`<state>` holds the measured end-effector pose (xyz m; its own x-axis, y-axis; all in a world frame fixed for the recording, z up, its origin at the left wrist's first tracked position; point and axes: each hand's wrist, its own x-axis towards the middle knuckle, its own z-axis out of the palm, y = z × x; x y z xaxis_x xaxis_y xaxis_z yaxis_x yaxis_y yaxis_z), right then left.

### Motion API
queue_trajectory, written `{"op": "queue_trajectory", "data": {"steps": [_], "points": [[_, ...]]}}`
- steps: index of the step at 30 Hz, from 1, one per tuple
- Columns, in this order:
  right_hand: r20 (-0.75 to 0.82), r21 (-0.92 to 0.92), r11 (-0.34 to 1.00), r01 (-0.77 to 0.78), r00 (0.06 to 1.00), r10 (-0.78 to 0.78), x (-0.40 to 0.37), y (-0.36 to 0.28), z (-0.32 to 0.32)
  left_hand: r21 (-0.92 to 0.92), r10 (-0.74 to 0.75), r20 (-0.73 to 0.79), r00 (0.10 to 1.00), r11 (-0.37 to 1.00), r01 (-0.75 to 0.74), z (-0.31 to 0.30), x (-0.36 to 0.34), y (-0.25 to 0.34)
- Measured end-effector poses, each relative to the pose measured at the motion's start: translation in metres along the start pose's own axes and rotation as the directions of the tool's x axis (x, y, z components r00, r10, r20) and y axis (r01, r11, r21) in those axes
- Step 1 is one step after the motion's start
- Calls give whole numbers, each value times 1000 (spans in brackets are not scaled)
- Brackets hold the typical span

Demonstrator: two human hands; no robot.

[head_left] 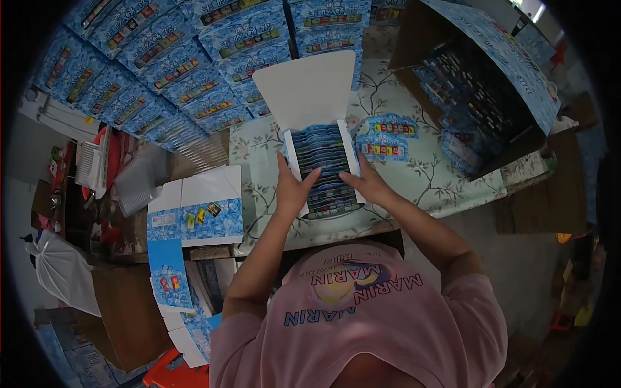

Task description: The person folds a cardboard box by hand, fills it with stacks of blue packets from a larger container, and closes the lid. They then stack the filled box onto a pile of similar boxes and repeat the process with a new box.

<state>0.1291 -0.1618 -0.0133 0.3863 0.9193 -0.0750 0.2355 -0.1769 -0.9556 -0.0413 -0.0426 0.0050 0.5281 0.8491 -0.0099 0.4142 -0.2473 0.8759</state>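
Note:
A white-lined cardboard box [305,91] stands in front of me with its lid raised at the back. Flat blue printed packs [320,155] fill it in a tight row, front to back. My left hand [295,185] grips the box's left wall, its thumb over the packs. On the right wall my right hand [370,182] does the same, thumb inside and fingers outside. Just right of the box, two loose blue packs [383,151] with red and yellow pictures lie on the flowered tablecloth [265,223].
Stacked blue printed boxes [174,71] rise at the back left. A large carton [479,35] lies on its side at the right, with many packs inside. Unfolded box blanks [194,213] and clear plastic trays [139,181] are at the left. A brown carton [126,310] stands below.

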Motion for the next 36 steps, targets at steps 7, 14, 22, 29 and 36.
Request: {"op": "queue_trajectory", "data": {"steps": [7,14,22,29,36], "points": [[-68,569,822,-28,994,81,94,-12,-19,-593,43,44,998,805,-8,1,74,-22],[153,-341,805,486,873,-462,50,-4,-49,-177,519,111,847,849,-497,-43,51,-36],[357,-595,566,571,818,-450,-48,-26,-14,357,493,512,703,623,-696,-48,-43,15],[235,-522,581,624,760,-606,-40,-18,-12,435,638,477,604,426,-793,-40,-45,-1],[244,-543,528,653,724,-645,-60,-11,-5,392,652,429,625,489,-779,-39,-63,-8]]}}
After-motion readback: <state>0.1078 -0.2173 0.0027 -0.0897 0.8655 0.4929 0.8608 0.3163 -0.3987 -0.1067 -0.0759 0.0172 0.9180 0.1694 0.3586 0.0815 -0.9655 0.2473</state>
